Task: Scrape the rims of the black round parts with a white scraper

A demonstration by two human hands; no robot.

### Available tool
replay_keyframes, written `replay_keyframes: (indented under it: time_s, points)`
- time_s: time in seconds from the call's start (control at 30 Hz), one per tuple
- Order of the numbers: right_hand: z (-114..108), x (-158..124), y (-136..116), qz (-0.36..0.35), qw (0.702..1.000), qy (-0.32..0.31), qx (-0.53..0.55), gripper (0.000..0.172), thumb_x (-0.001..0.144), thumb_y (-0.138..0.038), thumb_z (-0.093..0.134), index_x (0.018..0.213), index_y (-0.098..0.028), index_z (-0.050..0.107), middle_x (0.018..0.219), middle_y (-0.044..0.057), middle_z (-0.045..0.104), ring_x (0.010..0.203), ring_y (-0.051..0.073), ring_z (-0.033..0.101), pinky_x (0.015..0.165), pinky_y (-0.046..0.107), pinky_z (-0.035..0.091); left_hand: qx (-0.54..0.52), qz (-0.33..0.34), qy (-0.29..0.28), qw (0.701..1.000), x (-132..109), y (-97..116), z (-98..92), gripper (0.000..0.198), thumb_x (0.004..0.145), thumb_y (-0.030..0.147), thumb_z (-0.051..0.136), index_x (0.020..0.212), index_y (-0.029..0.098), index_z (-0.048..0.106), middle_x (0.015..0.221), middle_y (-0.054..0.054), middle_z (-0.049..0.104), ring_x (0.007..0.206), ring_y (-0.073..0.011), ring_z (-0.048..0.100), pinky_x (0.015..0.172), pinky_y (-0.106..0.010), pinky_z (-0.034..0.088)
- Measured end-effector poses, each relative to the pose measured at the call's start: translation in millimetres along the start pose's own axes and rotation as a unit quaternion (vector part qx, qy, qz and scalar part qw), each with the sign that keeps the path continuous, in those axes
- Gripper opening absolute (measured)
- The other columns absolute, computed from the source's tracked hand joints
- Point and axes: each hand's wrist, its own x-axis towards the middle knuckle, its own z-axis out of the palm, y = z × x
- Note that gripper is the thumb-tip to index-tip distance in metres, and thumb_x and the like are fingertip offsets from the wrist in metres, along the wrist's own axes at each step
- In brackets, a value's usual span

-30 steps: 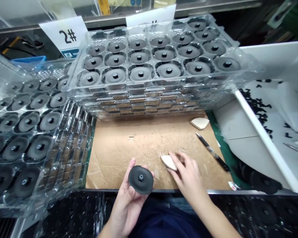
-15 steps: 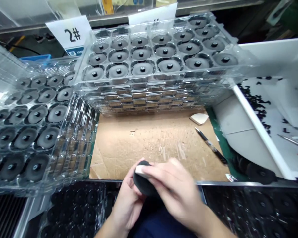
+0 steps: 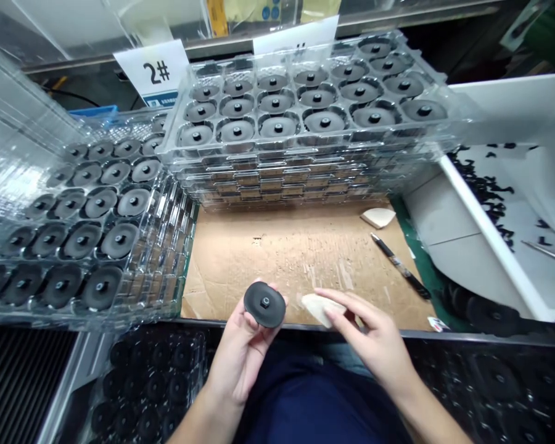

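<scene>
My left hand grips a round black disc by its rim and underside, with the small raised hub at its middle facing up. To its right, my right hand pinches a cream wedge-shaped pad between thumb and fingers. The pad is apart from the disc. Both hands are over the near edge of a cardboard sheet. A second cream wedge pad lies at the sheet's far right, with a black pen just below it.
Stacked clear trays of black discs stand behind the cardboard, and another tray stack stands at left. A white bin with small black parts is at right. More dark trays sit below the table edge.
My right hand has moved right with the pad, away from the disc it was touching. The disc is now turned with its hub facing up. The view has shifted slightly.
</scene>
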Motion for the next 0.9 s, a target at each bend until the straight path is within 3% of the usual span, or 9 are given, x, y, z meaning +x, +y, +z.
replay_keyframes:
  time_s: [0.1,0.17,0.3,0.37,0.47,0.57,0.6,0.73,0.9]
  points:
    - [4,-10,34,0.036,0.999,0.025,-0.03,0.029,0.084,-0.036,0.052,0.099,-0.019,0.07,0.085,0.006,0.071,0.062,0.017,0.062,0.054,0.028,0.049,-0.021,-0.007,-0.003,1.0,1,1,0.6,0.041,0.063,0.029,0.076,0.102,0.02,0.068,0.106,-0.007,0.07,0.097,-0.0236,0.065,0.088,-0.031,0.051]
    - [2,-9,34,0.034,0.999,0.023,-0.031,0.028,0.083,-0.036,0.053,0.097,-0.018,0.07,0.081,0.006,0.071,0.056,0.016,0.059,0.049,0.027,0.047,-0.023,-0.014,-0.011,1.0,0,0,4.5,0.038,0.065,0.027,0.075,0.102,0.02,0.068,0.104,-0.007,0.07,0.097,-0.0231,0.066,0.088,-0.031,0.051]
    - [-7,5,-19,0.007,0.998,0.065,-0.01,0.029,0.088,-0.031,0.049,0.111,-0.021,0.062,0.102,0.004,0.067,0.064,0.013,0.059,0.057,0.026,0.049,0.007,-0.006,-0.028,1.0,-6,-5,13.4,0.045,0.064,0.027,0.076,0.107,0.022,0.065,0.105,-0.006,0.07,0.099,-0.0224,0.064,0.086,-0.029,0.051]
    - [-8,9,-53,-0.087,0.992,0.095,0.012,0.028,0.09,-0.023,0.047,0.114,-0.019,0.059,0.1,0.004,0.066,0.077,0.015,0.06,0.065,0.027,0.048,0.032,0.0,-0.039,0.999,-10,-7,15.0,0.048,0.064,0.029,0.076,0.109,0.022,0.064,0.107,-0.007,0.069,0.101,-0.0217,0.063,0.085,-0.027,0.051]
    - [-6,7,-84,-0.225,0.974,0.021,0.016,0.028,0.088,-0.012,0.045,0.113,-0.014,0.058,0.096,0.006,0.067,0.083,0.016,0.059,0.074,0.03,0.046,0.058,-0.007,-0.04,0.997,-16,-5,13.0,0.047,0.063,0.029,0.077,0.108,0.023,0.064,0.107,-0.006,0.069,0.1,-0.0192,0.062,0.086,-0.025,0.049]
    - [-4,7,-90,-0.208,0.973,-0.096,0.012,0.025,0.087,-0.01,0.047,0.106,-0.017,0.061,0.087,0.001,0.067,0.075,0.013,0.058,0.069,0.026,0.045,0.069,0.001,-0.016,0.997,-18,-3,12.6,0.048,0.058,0.029,0.08,0.104,0.026,0.066,0.105,-0.002,0.07,0.094,-0.0161,0.064,0.08,-0.021,0.05]
    - [-3,8,-90,-0.198,0.975,-0.101,0.001,0.023,0.087,-0.011,0.048,0.103,-0.018,0.062,0.086,0.001,0.067,0.073,0.013,0.058,0.067,0.026,0.044,0.075,0.002,-0.011,0.997,-19,-3,14.0,0.045,0.058,0.03,0.08,0.1,0.025,0.068,0.102,-0.002,0.071,0.091,-0.0153,0.064,0.079,-0.02,0.05]
    - [-2,9,-89,-0.226,0.974,0.012,-0.008,0.026,0.089,-0.011,0.043,0.11,-0.011,0.059,0.091,0.007,0.067,0.078,0.017,0.058,0.072,0.032,0.044,0.082,-0.02,-0.026,0.996,-21,-2,24.3,0.035,0.059,0.028,0.08,0.092,0.023,0.071,0.087,-0.001,0.072,0.091,-0.0168,0.064,0.087,-0.025,0.047]
    - [-29,-10,-80,-0.193,0.975,-0.109,0.002,0.025,0.087,-0.011,0.047,0.107,-0.022,0.06,0.081,0.0,0.066,0.068,0.012,0.057,0.064,0.024,0.044,0.074,-0.062,-0.029,0.995,-25,6,27.9,0.056,0.042,0.014,0.086,0.094,0.027,0.071,0.099,-0.001,0.072,0.089,-0.0172,0.065,0.078,-0.022,0.05]
